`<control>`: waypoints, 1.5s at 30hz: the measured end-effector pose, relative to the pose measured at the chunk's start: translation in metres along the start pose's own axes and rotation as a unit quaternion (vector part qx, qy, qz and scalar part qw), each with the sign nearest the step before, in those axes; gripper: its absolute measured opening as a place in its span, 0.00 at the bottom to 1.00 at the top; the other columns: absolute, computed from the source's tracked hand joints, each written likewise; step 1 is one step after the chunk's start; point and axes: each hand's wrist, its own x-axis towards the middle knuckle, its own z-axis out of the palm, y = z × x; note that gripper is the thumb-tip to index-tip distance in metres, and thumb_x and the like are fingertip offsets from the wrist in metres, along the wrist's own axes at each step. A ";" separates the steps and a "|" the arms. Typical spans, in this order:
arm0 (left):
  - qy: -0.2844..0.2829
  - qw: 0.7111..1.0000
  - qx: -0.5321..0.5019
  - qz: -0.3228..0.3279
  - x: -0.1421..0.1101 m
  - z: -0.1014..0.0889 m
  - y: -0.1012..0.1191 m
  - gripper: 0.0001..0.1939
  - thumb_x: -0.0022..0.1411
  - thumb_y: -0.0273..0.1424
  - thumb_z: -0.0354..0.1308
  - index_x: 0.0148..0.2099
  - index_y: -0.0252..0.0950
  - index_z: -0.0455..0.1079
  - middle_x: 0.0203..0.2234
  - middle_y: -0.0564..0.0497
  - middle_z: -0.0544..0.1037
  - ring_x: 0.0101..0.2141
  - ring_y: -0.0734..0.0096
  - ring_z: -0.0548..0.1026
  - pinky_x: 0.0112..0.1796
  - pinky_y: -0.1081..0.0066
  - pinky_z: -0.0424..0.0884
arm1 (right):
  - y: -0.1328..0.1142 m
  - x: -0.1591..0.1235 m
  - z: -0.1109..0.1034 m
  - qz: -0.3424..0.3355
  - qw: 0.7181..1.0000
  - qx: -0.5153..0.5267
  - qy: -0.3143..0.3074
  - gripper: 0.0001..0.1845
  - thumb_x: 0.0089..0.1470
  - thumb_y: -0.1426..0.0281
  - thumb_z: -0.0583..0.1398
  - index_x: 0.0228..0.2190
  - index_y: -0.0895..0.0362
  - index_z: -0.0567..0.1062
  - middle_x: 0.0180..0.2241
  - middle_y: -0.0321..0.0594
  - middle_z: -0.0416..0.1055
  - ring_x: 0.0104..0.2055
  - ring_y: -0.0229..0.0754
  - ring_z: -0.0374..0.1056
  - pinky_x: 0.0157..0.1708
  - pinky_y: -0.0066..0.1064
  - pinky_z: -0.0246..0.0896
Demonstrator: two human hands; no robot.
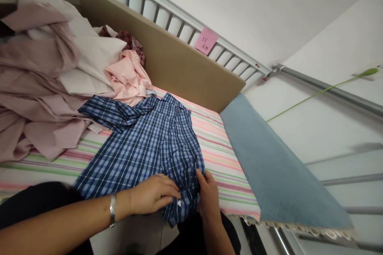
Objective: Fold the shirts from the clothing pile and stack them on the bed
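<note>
A blue plaid shirt lies spread on the striped bedding, its collar away from me. One sleeve stretches out to the left; the other is folded down over the right side, its cuff near the hem. My left hand, with a silver bangle at the wrist, is on the lower part of the shirt, its fingers bent and closed on the cloth near the cuff. At the shirt's right edge, my right hand pinches the sleeve fabric between thumb and fingers. A small white spot shows on the cuff.
Dusty-pink and cream clothes are heaped at left, beside a peach garment. A brown board stands along the railing, which carries a pink note. Blue padding lies right of the striped bedding.
</note>
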 end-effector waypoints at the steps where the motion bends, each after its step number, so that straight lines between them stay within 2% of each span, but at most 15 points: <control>1: -0.020 0.999 0.034 0.016 0.000 0.002 0.001 0.13 0.64 0.29 0.50 0.47 0.41 0.73 0.43 0.50 0.78 0.43 0.67 0.74 0.47 0.66 0.65 | 0.006 -0.001 -0.005 -0.023 0.998 -0.050 0.023 0.16 0.41 0.55 0.63 0.25 0.54 0.72 0.24 0.32 0.70 0.30 0.41 0.63 0.34 0.32 0.58; 3: -0.042 0.996 0.074 0.017 -0.001 0.007 -0.001 0.12 0.64 0.29 0.51 0.46 0.41 0.73 0.40 0.51 0.79 0.41 0.67 0.74 0.45 0.66 0.65 | 0.022 -0.002 -0.011 -0.031 0.993 -0.111 0.038 0.17 0.41 0.54 0.63 0.23 0.55 0.71 0.21 0.32 0.69 0.28 0.40 0.62 0.32 0.31 0.57; 6: -0.058 0.994 0.095 0.005 0.000 0.016 -0.009 0.11 0.64 0.29 0.51 0.44 0.41 0.73 0.37 0.52 0.79 0.39 0.67 0.75 0.43 0.67 0.65 | 0.045 0.000 -0.012 0.008 0.993 -0.117 0.024 0.17 0.40 0.54 0.61 0.22 0.56 0.72 0.22 0.34 0.70 0.27 0.41 0.63 0.30 0.32 0.57; 8: -0.065 0.992 0.104 0.001 0.001 0.020 -0.012 0.10 0.64 0.29 0.50 0.44 0.41 0.72 0.36 0.52 0.79 0.39 0.68 0.75 0.43 0.67 0.64 | 0.052 0.004 -0.011 0.017 0.992 -0.124 0.023 0.18 0.40 0.53 0.60 0.20 0.56 0.71 0.21 0.34 0.69 0.26 0.41 0.62 0.29 0.32 0.57; 15: -0.064 0.989 0.134 0.002 0.001 0.021 -0.005 0.10 0.65 0.29 0.48 0.42 0.40 0.71 0.32 0.52 0.77 0.35 0.69 0.74 0.40 0.69 0.65 | 0.042 0.006 -0.019 -0.015 0.984 -0.175 0.027 0.19 0.44 0.51 0.57 0.21 0.55 0.69 0.21 0.33 0.67 0.27 0.40 0.60 0.30 0.32 0.55; 19: -0.057 0.987 0.151 -0.010 0.000 0.024 -0.008 0.10 0.65 0.29 0.47 0.36 0.39 0.70 0.28 0.53 0.76 0.32 0.70 0.73 0.38 0.70 0.64 | 0.042 -0.001 -0.021 -0.005 0.978 -0.205 0.030 0.18 0.42 0.54 0.57 0.15 0.53 0.62 0.16 0.31 0.58 0.23 0.39 0.55 0.27 0.32 0.52; 23: -0.058 0.988 0.141 -0.011 -0.002 0.027 -0.009 0.10 0.65 0.29 0.47 0.39 0.39 0.70 0.31 0.52 0.77 0.34 0.69 0.74 0.39 0.70 0.65 | 0.038 -0.006 -0.021 0.001 0.981 -0.193 0.021 0.17 0.42 0.53 0.57 0.16 0.52 0.62 0.17 0.31 0.59 0.23 0.39 0.55 0.26 0.32 0.52; 27: -0.062 0.988 0.140 -0.025 -0.004 0.031 -0.009 0.10 0.64 0.29 0.47 0.40 0.39 0.71 0.31 0.51 0.77 0.34 0.68 0.74 0.39 0.69 0.66 | 0.052 -0.005 -0.025 -0.001 0.977 -0.213 0.012 0.19 0.39 0.52 0.58 0.14 0.51 0.60 0.15 0.31 0.58 0.22 0.40 0.56 0.25 0.34 0.52; 30: -0.085 0.986 0.137 -0.033 -0.005 0.029 -0.009 0.10 0.62 0.36 0.53 0.42 0.39 0.72 0.31 0.50 0.78 0.34 0.65 0.75 0.40 0.67 0.67 | 0.067 0.004 -0.033 0.028 0.968 -0.248 -0.014 0.18 0.36 0.53 0.59 0.13 0.50 0.60 0.13 0.31 0.59 0.19 0.41 0.58 0.23 0.35 0.52; 33: -0.071 0.992 0.100 -0.027 -0.003 0.015 -0.009 0.21 0.57 0.44 0.58 0.49 0.39 0.70 0.39 0.48 0.78 0.40 0.62 0.74 0.45 0.65 0.67 | 0.057 0.030 -0.044 0.040 0.960 -0.275 -0.032 0.15 0.38 0.52 0.58 0.22 0.50 0.69 0.16 0.33 0.66 0.18 0.44 0.63 0.22 0.35 0.55; 35: -0.035 0.993 0.101 -0.040 0.001 0.003 -0.011 0.22 0.60 0.44 0.55 0.54 0.40 0.67 0.48 0.47 0.74 0.48 0.61 0.71 0.51 0.62 0.64 | 0.033 0.059 -0.043 0.001 0.956 -0.292 -0.034 0.17 0.41 0.52 0.57 0.27 0.51 0.71 0.19 0.35 0.71 0.23 0.46 0.68 0.25 0.36 0.58; 37: -0.017 0.989 0.130 -0.063 0.004 -0.008 -0.016 0.20 0.64 0.40 0.51 0.57 0.43 0.65 0.55 0.47 0.70 0.56 0.58 0.64 0.56 0.56 0.59 | 0.002 0.096 -0.029 -0.056 0.945 -0.319 -0.044 0.17 0.44 0.54 0.56 0.29 0.52 0.72 0.23 0.37 0.74 0.28 0.47 0.71 0.29 0.36 0.61; 41: -0.044 0.978 0.189 -0.078 0.006 -0.010 -0.040 0.23 0.63 0.38 0.53 0.60 0.45 0.60 0.61 0.48 0.61 0.61 0.52 0.55 0.58 0.48 0.54 | -0.050 0.186 0.031 -0.125 0.917 -0.375 -0.049 0.12 0.47 0.61 0.54 0.29 0.54 0.74 0.32 0.39 0.76 0.37 0.44 0.71 0.40 0.34 0.61; 43: -0.057 0.973 0.216 -0.062 0.005 0.000 -0.059 0.24 0.62 0.38 0.55 0.60 0.45 0.62 0.61 0.47 0.60 0.60 0.49 0.57 0.57 0.48 0.57 | -0.066 0.231 0.066 -0.134 0.907 -0.398 -0.040 0.13 0.49 0.62 0.54 0.29 0.55 0.75 0.35 0.42 0.77 0.40 0.45 0.71 0.42 0.34 0.60; 45: -0.044 0.969 0.240 -0.032 0.005 0.012 -0.079 0.20 0.63 0.36 0.53 0.58 0.46 0.65 0.60 0.48 0.62 0.58 0.50 0.62 0.55 0.52 0.62 | -0.074 0.273 0.095 -0.130 0.895 -0.426 -0.019 0.18 0.52 0.59 0.52 0.30 0.57 0.76 0.36 0.48 0.76 0.42 0.48 0.70 0.42 0.36 0.60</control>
